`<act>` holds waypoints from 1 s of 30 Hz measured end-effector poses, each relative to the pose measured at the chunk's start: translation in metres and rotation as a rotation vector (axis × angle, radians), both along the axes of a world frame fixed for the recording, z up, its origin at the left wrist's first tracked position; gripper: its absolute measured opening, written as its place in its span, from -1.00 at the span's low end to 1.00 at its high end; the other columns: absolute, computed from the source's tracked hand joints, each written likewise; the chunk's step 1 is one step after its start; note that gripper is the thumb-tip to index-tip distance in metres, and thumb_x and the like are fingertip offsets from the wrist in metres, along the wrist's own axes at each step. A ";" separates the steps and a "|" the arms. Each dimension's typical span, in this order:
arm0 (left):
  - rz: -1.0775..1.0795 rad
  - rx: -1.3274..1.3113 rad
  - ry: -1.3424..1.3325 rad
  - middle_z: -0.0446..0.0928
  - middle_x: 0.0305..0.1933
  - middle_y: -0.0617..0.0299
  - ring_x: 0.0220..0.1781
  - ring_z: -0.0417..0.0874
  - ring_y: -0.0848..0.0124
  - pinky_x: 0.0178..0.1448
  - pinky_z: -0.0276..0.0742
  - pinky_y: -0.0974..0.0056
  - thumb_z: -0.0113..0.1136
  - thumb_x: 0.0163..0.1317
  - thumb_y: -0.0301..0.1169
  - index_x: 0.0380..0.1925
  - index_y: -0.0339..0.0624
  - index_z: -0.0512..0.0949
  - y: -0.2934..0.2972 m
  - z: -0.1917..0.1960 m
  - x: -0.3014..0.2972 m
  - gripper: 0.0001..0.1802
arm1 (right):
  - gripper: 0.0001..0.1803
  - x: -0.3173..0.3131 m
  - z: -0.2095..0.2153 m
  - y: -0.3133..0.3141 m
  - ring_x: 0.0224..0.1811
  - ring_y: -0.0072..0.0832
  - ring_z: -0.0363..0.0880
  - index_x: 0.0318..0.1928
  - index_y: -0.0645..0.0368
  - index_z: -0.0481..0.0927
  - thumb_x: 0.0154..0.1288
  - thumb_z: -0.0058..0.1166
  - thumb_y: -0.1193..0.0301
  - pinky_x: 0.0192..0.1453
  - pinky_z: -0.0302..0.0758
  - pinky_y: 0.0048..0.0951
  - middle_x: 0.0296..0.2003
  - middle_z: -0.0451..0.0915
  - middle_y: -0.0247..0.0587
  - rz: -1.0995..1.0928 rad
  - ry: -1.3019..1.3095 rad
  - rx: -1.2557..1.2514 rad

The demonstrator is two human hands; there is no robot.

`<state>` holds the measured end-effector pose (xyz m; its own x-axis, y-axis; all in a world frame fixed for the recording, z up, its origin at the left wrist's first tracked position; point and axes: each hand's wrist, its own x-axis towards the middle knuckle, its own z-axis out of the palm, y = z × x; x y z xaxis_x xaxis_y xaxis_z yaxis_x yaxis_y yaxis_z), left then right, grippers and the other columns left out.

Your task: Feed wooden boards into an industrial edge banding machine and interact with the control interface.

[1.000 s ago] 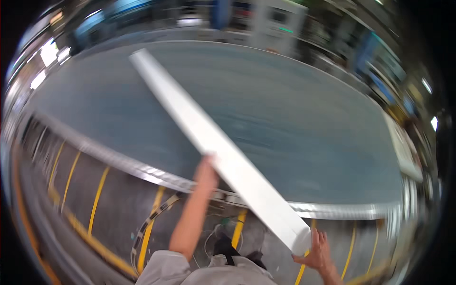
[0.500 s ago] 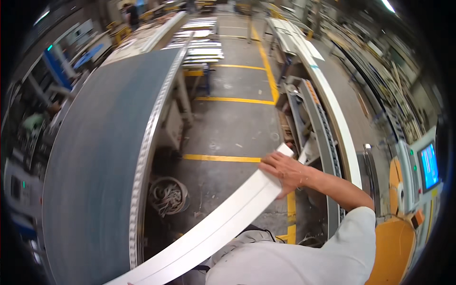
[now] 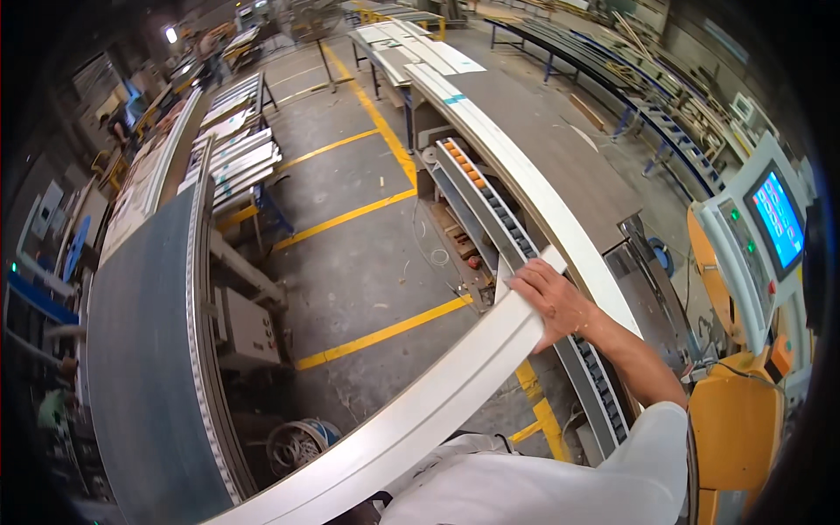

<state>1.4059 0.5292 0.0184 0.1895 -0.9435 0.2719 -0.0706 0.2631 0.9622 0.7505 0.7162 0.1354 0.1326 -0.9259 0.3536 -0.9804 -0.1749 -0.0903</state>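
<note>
My right hand (image 3: pixel 553 302) is closed around the far end of a long white grooved board (image 3: pixel 411 416), thumb underneath and fingers over its top edge. The board slants from that hand down to the lower left, across the front of my body, and leaves the picture at the bottom edge. Its near end is cut off from view, and my left hand does not show. Just beyond my right hand, another long white strip (image 3: pixel 516 157) lies along the machine bed on the right.
On the left runs a wide dark conveyor belt (image 3: pixel 144 350). A roller track (image 3: pixel 490 197) flanks the right-hand bed. At the right stands a control panel with a lit screen (image 3: pixel 777 214) above an orange machine housing (image 3: pixel 735 429). A bucket of scraps (image 3: pixel 302 446) sits on the floor beneath the board.
The view has turned to the right, so the belt sits farther left. My right hand, still gripping the board, has carried its end nearer the roller track.
</note>
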 end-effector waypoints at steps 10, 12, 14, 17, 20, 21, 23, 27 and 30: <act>-0.328 -0.161 -0.027 0.44 0.33 -0.08 0.20 0.58 0.04 0.27 0.59 -0.02 0.19 0.38 -0.17 0.38 -0.37 0.32 -0.174 0.068 -0.148 -0.31 | 0.27 0.003 -0.025 0.100 0.20 0.15 0.40 0.20 0.42 0.40 -0.55 0.52 -0.16 0.43 0.29 0.13 0.12 0.44 0.17 -0.565 -0.007 -0.007; -0.216 0.502 0.629 0.41 0.37 -0.10 0.30 0.51 0.11 0.34 0.52 0.07 0.25 0.33 -0.13 0.41 -0.20 0.32 -0.232 0.076 -0.191 -0.28 | 0.29 0.022 -0.028 0.112 0.21 0.16 0.40 0.21 0.42 0.40 -0.56 0.51 -0.19 0.44 0.28 0.15 0.13 0.43 0.18 -0.681 -0.002 -0.005; -0.350 0.501 0.565 0.44 0.35 -0.07 0.29 0.52 0.14 0.35 0.51 0.08 0.25 0.34 -0.11 0.39 -0.22 0.35 -0.264 0.065 -0.227 -0.30 | 0.34 0.036 -0.037 0.130 0.25 0.19 0.37 0.21 0.44 0.39 -0.58 0.49 -0.26 0.46 0.24 0.18 0.13 0.44 0.20 -0.813 -0.009 0.008; -0.439 0.743 0.690 0.51 0.28 0.03 0.26 0.54 0.15 0.37 0.49 0.06 0.26 0.34 -0.05 0.31 -0.24 0.43 -0.278 0.088 -0.324 -0.33 | 0.41 0.061 -0.049 0.168 0.23 0.25 0.36 0.22 0.47 0.38 -0.47 0.33 -0.49 0.46 0.19 0.23 0.10 0.43 0.29 -0.997 -0.009 0.057; -0.692 0.747 0.626 0.63 0.12 0.11 0.14 0.64 0.14 0.30 0.55 0.01 0.24 0.38 -0.09 0.19 -0.16 0.53 -0.290 0.072 -0.403 -0.49 | 0.45 0.094 -0.060 0.208 0.28 0.28 0.32 0.25 0.49 0.35 -0.45 0.28 -0.53 0.48 0.14 0.26 0.15 0.40 0.31 -1.216 -0.006 0.104; -0.705 0.737 0.537 0.64 0.09 0.13 0.11 0.65 0.16 0.29 0.55 0.03 0.23 0.39 -0.10 0.16 -0.16 0.54 -0.267 0.087 -0.446 -0.52 | 0.46 0.107 -0.069 0.225 0.29 0.29 0.30 0.26 0.49 0.34 -0.46 0.28 -0.53 0.48 0.13 0.27 0.18 0.39 0.32 -1.292 0.000 0.126; -0.828 0.797 0.636 0.65 0.05 0.07 0.08 0.67 0.11 0.26 0.59 -0.01 0.26 0.36 -0.18 0.15 -0.22 0.52 -0.262 0.078 -0.503 -0.53 | 0.50 0.124 -0.074 0.245 0.36 0.31 0.24 0.30 0.47 0.30 -0.43 0.20 -0.60 0.50 0.11 0.25 0.24 0.33 0.34 -1.423 -0.015 0.157; -0.947 0.913 0.542 0.62 0.10 0.06 0.12 0.64 0.08 0.30 0.55 -0.05 0.32 0.31 -0.19 0.20 -0.22 0.48 -0.219 0.074 -0.616 -0.46 | 0.52 0.148 -0.087 0.284 0.44 0.34 0.13 0.37 0.47 0.21 -0.38 0.27 -0.55 0.52 0.10 0.18 0.32 0.25 0.38 -1.656 -0.065 0.198; -0.977 1.030 0.452 0.60 0.17 0.07 0.18 0.61 0.08 0.36 0.49 -0.07 0.35 0.28 -0.18 0.27 -0.19 0.45 -0.184 0.066 -0.697 -0.39 | 0.50 0.150 -0.104 0.326 0.43 0.34 0.14 0.39 0.47 0.19 -0.43 0.43 -0.39 0.51 0.12 0.17 0.33 0.24 0.39 -1.669 -0.049 0.207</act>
